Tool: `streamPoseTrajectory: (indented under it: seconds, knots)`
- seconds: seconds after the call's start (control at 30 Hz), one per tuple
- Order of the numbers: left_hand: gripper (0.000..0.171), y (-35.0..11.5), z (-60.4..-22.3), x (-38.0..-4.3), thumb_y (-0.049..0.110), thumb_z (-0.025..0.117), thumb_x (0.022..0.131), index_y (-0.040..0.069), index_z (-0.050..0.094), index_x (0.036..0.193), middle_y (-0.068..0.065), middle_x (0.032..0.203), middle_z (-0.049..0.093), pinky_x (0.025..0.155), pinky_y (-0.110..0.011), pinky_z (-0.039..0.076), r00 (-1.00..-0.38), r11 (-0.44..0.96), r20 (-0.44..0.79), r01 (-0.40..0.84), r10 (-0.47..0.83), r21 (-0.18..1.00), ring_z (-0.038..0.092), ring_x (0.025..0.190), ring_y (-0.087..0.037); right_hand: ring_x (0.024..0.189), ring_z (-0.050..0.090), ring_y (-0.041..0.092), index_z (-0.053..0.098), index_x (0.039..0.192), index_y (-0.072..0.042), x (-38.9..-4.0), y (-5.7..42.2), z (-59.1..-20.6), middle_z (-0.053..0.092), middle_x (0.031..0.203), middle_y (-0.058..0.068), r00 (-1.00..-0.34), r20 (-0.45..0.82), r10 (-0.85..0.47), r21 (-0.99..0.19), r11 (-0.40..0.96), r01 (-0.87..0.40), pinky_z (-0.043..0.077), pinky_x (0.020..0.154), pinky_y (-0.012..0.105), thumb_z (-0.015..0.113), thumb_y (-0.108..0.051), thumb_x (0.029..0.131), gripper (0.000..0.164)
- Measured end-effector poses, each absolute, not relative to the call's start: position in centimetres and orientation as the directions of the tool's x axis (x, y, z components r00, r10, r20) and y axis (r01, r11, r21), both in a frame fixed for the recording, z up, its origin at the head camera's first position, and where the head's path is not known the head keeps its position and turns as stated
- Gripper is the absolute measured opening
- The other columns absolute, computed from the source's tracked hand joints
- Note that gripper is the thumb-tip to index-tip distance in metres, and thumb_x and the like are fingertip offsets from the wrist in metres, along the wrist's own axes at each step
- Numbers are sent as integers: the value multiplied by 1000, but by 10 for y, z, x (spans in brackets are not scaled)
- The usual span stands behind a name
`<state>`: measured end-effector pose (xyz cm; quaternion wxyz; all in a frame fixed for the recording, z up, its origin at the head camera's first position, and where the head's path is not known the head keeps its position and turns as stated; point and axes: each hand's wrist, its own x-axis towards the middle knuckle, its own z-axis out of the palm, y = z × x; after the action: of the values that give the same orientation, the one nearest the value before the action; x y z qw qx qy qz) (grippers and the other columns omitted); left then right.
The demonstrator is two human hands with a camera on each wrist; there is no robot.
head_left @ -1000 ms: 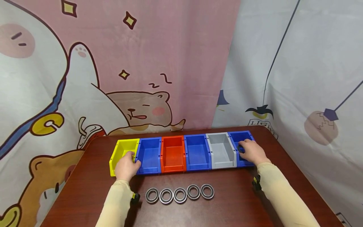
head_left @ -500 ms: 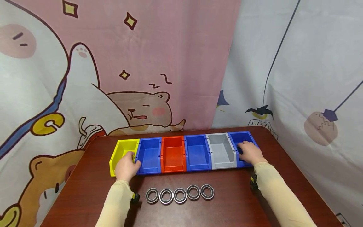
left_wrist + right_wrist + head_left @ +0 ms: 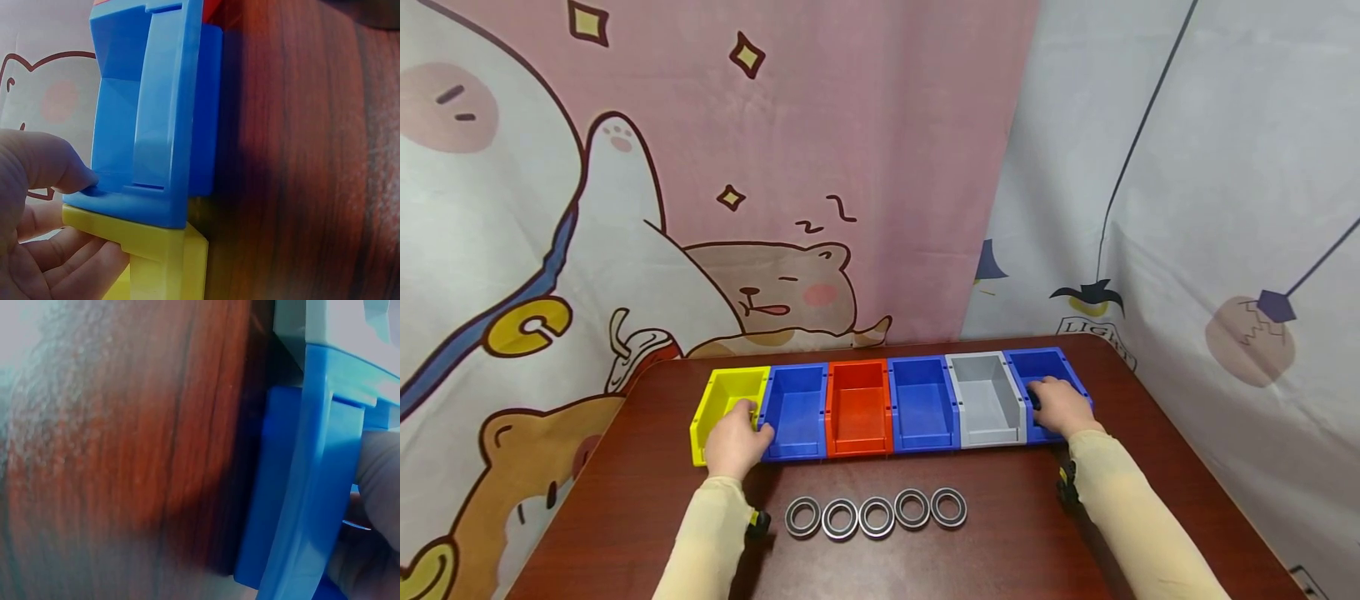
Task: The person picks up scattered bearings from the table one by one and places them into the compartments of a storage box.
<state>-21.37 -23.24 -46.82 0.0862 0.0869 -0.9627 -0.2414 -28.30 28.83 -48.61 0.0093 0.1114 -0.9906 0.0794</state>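
My left hand point(image 3: 734, 442) pinches the adjoining walls of the yellow bin point(image 3: 698, 433) and the left blue bin point(image 3: 796, 412). In the left wrist view its thumb point(image 3: 69, 172) is inside the blue bin and the other fingers point(image 3: 81, 262) are on the yellow side. My right hand point(image 3: 1063, 408) reaches down into the right-end blue bin point(image 3: 1037, 360) and holds a dark ring bearing point(image 3: 1034, 398), mostly covered by the fingers. In the right wrist view the bin's front wall point(image 3: 325, 487) hides much of this hand.
Between those bins stand a red bin point(image 3: 858, 408), another blue bin point(image 3: 922, 408) and a grey bin point(image 3: 985, 400), joined in one row. Several bearings point(image 3: 876, 534) lie in a line on the brown table point(image 3: 1000, 542) in front. A printed curtain point(image 3: 910, 167) hangs behind.
My right hand has moved slightly left and lower into the right-end blue bin, and the bearing in it shows less. The left hand and the bearings on the table have stayed put.
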Motion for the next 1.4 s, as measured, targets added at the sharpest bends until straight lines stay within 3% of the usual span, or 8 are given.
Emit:
streamPoseTrajectory:
  seconds: [0.5, 1.0, 1.4]
  knots:
    - [50, -233, -469, -214, 23, 68, 85, -5, 56, 124, -27, 110, 66, 76, -56, 50, -971, 869, 116, -130, -208, 478, 62, 85, -40, 122, 49, 52, 55, 133, 7, -263, 290, -465, 55, 130, 33, -983, -2, -182, -294, 940, -174, 39, 97, 65, 70, -11, 86, 53]
    - [49, -232, -470, -215, 23, 68, 84, -4, 57, 124, -27, 110, 66, 74, -56, 50, -970, 872, 124, -126, -207, 473, 62, 84, -39, 110, 61, 42, 61, 129, 2, -219, 296, -442, 63, 122, 25, -974, 172, -146, -414, 887, -206, 48, 88, 59, 71, -16, 89, 45]
    - [50, -232, -470, -214, 22, 67, 84, -5, 57, 125, -28, 111, 66, 74, -56, 50, -970, 873, 123, -128, -208, 471, 62, 84, -40, 97, 66, 35, 62, 128, 1, -197, 272, -439, 68, 113, 17, -922, 320, -218, -460, 815, -353, 54, 82, 53, 75, -9, 86, 45]
